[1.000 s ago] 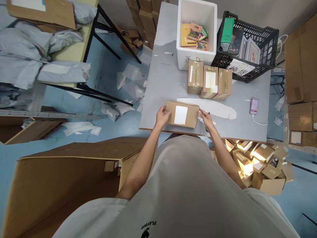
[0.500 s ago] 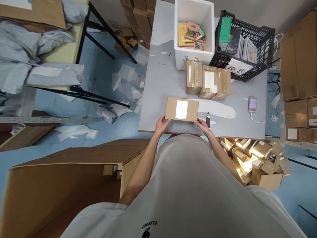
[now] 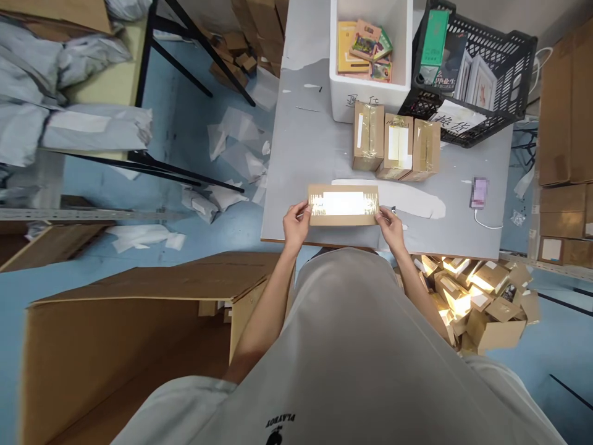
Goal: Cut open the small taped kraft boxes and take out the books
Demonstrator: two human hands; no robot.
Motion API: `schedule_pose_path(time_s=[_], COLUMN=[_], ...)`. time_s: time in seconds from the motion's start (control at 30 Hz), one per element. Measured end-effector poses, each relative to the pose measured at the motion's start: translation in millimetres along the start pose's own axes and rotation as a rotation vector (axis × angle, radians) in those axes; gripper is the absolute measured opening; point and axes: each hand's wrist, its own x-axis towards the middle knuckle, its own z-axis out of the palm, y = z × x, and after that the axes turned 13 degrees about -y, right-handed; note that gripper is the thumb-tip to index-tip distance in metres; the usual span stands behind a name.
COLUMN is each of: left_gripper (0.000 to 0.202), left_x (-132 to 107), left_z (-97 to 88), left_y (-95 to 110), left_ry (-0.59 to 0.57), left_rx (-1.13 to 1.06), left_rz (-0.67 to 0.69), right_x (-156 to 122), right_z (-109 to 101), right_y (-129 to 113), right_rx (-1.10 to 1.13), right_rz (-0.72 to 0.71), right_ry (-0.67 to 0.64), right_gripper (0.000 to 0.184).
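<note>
Between my two hands is a small cardboard box (image 3: 343,219) with clear tape and a bright white label on the face turned to me. My left hand (image 3: 296,225) grips its left end, thumb and fingers closed on the edge. At the right end, my right hand (image 3: 390,227) holds it the same way. The box is at the front edge of the grey table (image 3: 296,154). Just behind my right hand, the cutter (image 3: 393,209) is mostly hidden. Three taped cardboard boxes (image 3: 395,148) stand together further back on the table.
A white foam box (image 3: 340,99) with small colourful packs and a black plastic crate (image 3: 514,74) with books stand at the back. A phone (image 3: 479,193) with a cable lies right. A large open carton (image 3: 115,358) is at lower left, a pile of boxes (image 3: 498,327) at lower right.
The cardboard box has been turned, so a taped face with a wider label now shows. My hands have shifted from its lower corners to its ends. The view has moved slightly.
</note>
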Motion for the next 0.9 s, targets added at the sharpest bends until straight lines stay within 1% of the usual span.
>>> schedule_pose_path(time_s=[0.07, 0.2, 0.33, 0.43, 0.5, 0.6, 0.67, 0.73, 0.8, 0.9], left_gripper=[0.042, 0.042, 0.043, 0.044, 0.045, 0.056, 0.065, 0.068, 0.062, 0.055], left_x=[0, -2, -10, -17, -20, -26, -29, -33, -35, -34], left_z=[-3.7, -1.4, 1.9, 0.0, -1.7, -1.2, 2.2, 8.0, 14.8, 22.6], left_y=[1, -9, -26, -40, -48, -57, -59, -59, -55, -44], left_ry=[-0.005, -0.019, 0.001, 0.013, 0.003, -0.061, -0.109, -0.135, -0.143, -0.142], left_rx=[0.03, 0.011, -0.073, -0.171, -0.168, -0.087, -0.074, -0.091, -0.101, -0.104], left_rz=[-0.005, -0.093, -0.144, -0.235, -0.316, -0.379, -0.368, -0.332, -0.282, -0.197], right_x=[0, -6, -16, -18, -16, -10, -8, -7, -8, -8], right_z=[-1, 3, -1, -8, -9, -5, 1, 7, 10, 10], right_y=[-2, 4, 18, 31, 40, 49, 52, 52, 50, 44], right_rx=[-0.012, 0.005, 0.016, 0.032, 0.017, -0.042, -0.061, -0.06, -0.066, -0.107], right_rz=[0.005, 0.085, 0.116, 0.152, 0.202, 0.245, 0.22, 0.176, 0.154, 0.14], right_ry=[-0.019, -0.047, -0.079, -0.067, -0.056, -0.075, -0.125, -0.189, -0.218, -0.182], right_gripper=[0.072, 0.077, 0.072, 0.072, 0.07, 0.061, 0.058, 0.058, 0.058, 0.055])
